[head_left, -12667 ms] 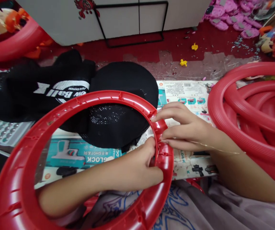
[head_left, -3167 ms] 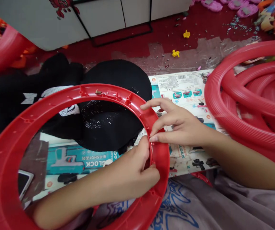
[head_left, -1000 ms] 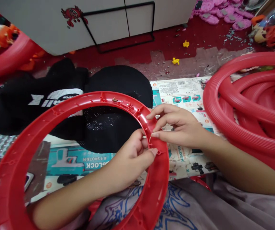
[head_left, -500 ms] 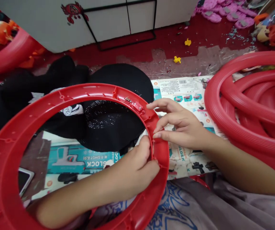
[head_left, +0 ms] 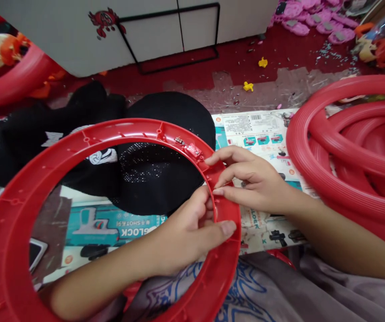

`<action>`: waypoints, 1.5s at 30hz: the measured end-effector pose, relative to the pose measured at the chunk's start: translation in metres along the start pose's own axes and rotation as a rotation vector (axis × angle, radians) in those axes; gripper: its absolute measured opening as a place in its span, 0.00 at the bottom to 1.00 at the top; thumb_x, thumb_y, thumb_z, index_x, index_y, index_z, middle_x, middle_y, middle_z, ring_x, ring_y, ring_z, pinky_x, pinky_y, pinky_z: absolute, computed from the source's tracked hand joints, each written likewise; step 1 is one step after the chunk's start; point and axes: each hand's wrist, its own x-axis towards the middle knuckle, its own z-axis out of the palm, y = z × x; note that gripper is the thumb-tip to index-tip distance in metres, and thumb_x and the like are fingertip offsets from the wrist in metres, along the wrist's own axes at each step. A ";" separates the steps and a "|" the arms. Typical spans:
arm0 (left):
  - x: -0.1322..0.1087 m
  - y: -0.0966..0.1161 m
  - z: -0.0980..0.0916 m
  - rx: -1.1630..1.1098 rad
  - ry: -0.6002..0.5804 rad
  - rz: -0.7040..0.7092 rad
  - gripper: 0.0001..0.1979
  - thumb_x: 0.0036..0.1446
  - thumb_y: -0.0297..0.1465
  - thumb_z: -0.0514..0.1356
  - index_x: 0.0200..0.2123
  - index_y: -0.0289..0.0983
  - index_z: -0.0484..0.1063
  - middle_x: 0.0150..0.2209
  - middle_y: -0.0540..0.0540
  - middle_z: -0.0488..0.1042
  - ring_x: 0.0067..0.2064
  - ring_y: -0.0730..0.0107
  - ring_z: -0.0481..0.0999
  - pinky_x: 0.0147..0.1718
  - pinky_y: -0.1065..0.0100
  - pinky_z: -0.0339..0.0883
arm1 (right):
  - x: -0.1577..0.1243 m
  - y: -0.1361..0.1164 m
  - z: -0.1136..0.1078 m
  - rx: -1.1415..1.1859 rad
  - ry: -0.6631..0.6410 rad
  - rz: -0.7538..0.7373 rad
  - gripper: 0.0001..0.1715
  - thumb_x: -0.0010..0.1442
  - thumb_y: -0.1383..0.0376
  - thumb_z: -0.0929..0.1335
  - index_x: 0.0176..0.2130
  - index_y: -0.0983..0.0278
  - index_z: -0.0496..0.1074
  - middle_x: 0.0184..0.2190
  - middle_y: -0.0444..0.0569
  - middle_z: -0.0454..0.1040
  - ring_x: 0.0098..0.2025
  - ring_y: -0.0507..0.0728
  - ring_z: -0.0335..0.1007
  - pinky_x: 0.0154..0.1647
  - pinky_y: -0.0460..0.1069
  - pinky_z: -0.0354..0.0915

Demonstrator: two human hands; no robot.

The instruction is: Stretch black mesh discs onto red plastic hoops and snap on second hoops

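Observation:
A large red plastic ring [head_left: 78,138] lies tilted over my lap, its ribbed inner side facing up. My left hand [head_left: 192,228] reaches through the ring's opening and grips its right rim, thumb laid on top and fingers curled behind. My right hand [head_left: 249,181] comes from the right and pinches at the same stretch of rim with fingertips pressed together; what they hold is too small to make out. A small metal piece [head_left: 187,146] sits on the rim just above my right hand.
A stack of red rings [head_left: 346,147] fills the right side. Black mesh fabric [head_left: 158,179] lies under the ring on printed toy-box cardboard [head_left: 259,129]. A white cabinet [head_left: 112,31] stands behind, with yellow bits [head_left: 247,86] on the red floor.
The ring has been turned round in my hands, carrying the metal piece to the right. My left thumb has slid out over the rim; my right hand still pinches at the same spot.

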 end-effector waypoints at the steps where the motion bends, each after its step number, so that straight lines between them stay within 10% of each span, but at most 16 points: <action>1: 0.001 -0.001 -0.001 0.002 0.022 0.011 0.23 0.58 0.40 0.61 0.53 0.40 0.59 0.42 0.48 0.69 0.39 0.74 0.69 0.36 0.73 0.66 | 0.000 0.000 0.000 -0.005 -0.002 0.000 0.04 0.55 0.72 0.70 0.32 0.63 0.74 0.47 0.52 0.72 0.49 0.55 0.69 0.50 0.54 0.68; 6: 0.004 -0.004 -0.003 0.170 0.151 0.042 0.13 0.63 0.35 0.54 0.50 0.40 0.62 0.39 0.50 0.70 0.37 0.74 0.68 0.35 0.72 0.66 | -0.001 0.000 0.003 0.005 0.005 0.019 0.05 0.53 0.73 0.70 0.30 0.64 0.74 0.44 0.51 0.72 0.47 0.54 0.70 0.48 0.53 0.68; 16: -0.003 0.005 -0.004 0.621 0.050 -0.019 0.15 0.58 0.29 0.52 0.50 0.37 0.62 0.44 0.45 0.70 0.43 0.65 0.70 0.43 0.62 0.68 | -0.003 -0.002 -0.001 0.128 0.012 0.078 0.04 0.54 0.70 0.72 0.32 0.61 0.76 0.56 0.50 0.63 0.60 0.59 0.60 0.60 0.58 0.60; 45: -0.005 0.012 0.004 0.707 -0.033 -0.113 0.08 0.58 0.28 0.50 0.41 0.38 0.62 0.38 0.49 0.68 0.37 0.69 0.66 0.35 0.67 0.64 | 0.003 0.002 -0.013 -0.075 -0.181 -0.064 0.03 0.56 0.67 0.71 0.30 0.61 0.73 0.58 0.53 0.64 0.60 0.59 0.59 0.61 0.60 0.57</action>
